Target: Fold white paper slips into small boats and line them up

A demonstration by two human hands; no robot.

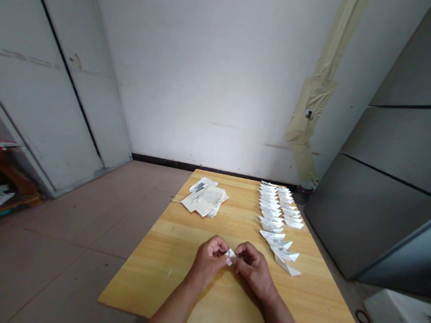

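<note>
Between my two hands is a small folded piece of white paper [230,254], held just above the wooden table. My left hand [211,257] pinches its left side with thumb and fingers. On the other side, my right hand [252,265] is closed on the paper's right edge. The fingers cover part of the folds. To the right of my hands stand rows of folded paper boats [271,212], with printed text on some of them. A loose pile of flat printed paper sheets [207,198] lies at the far left of the table.
The wooden table [165,246] reaches toward a white wall [221,83]. At the left are a white cabinet [58,86] and a low wooden shelf [22,182]. A large grey cabinet-like unit [391,183] stands on the right, with a white box [393,311] near it.
</note>
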